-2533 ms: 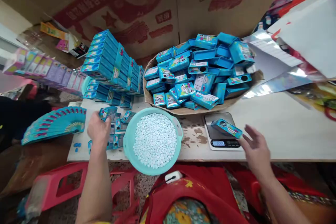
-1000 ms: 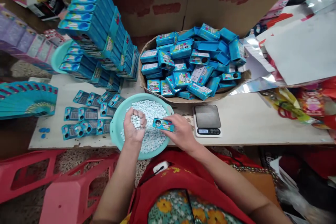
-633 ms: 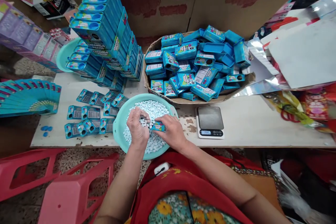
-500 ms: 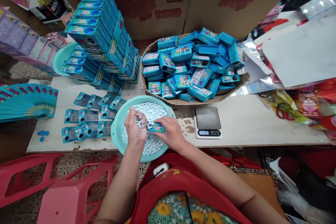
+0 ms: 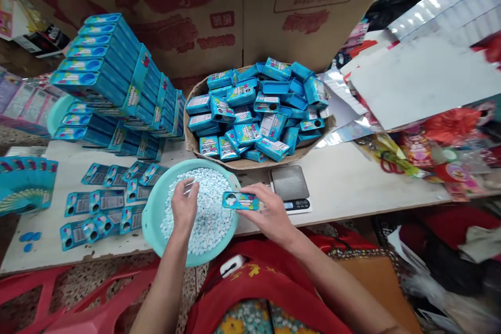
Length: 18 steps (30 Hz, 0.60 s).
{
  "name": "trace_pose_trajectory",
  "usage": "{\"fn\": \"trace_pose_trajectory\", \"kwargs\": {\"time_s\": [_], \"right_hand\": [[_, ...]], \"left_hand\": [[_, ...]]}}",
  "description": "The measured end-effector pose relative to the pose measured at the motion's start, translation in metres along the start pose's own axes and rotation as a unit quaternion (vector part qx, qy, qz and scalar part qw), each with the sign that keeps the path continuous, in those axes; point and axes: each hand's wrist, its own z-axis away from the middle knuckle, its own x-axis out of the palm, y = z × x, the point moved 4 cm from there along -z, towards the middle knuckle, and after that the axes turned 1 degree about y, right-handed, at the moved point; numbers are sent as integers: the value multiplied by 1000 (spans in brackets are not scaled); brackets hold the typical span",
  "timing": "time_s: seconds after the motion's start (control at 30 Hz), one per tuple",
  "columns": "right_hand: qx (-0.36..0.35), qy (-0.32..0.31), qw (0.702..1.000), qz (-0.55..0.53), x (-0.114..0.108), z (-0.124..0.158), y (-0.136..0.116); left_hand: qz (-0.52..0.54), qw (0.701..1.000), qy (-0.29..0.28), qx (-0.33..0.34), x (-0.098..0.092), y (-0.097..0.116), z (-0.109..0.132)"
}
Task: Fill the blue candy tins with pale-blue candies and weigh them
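In my right hand (image 5: 272, 214) is a small blue candy box (image 5: 245, 201), gripped between thumb and fingers. White candies show in the round hole at its left end. The box is tilted over the right rim of a turquoise basin (image 5: 152, 219) full of small pale candies (image 5: 209, 209). Above those candies hovers my left hand (image 5: 183, 206), its fingers loosely curled and apart from the thumb, with nothing visible in it. A digital scale (image 5: 290, 185) with a lit display lies just beyond my right hand.
A cardboard tray (image 5: 191, 148) behind the basin is heaped with blue boxes (image 5: 248, 133). Tall stacks of blue boxes (image 5: 113, 83) rise at the left. Flat box pieces with dark holes (image 5: 105, 201) and blue discs (image 5: 29, 242) lie left of the basin. Red stools (image 5: 90, 297) stand below.
My left hand has come away from the box and opened over the candies. My right hand has carried the box rightward, away from the basin's middle. The view has swung to the right.
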Motion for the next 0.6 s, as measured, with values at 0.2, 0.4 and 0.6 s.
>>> {"fn": "trace_pose_trajectory", "kwargs": {"time_s": [0.2,0.4,0.6], "right_hand": [[115,150,980,55,-79,38,74],[153,227,957,91,-98,45,158],[105,287,939,154,-100,50,128]], "left_hand": [[-89,923,-138,347,102,118,-13],[-265,742,-313,530,214,157,-16],[-104,860,-221,448,164,160,-23]]}}
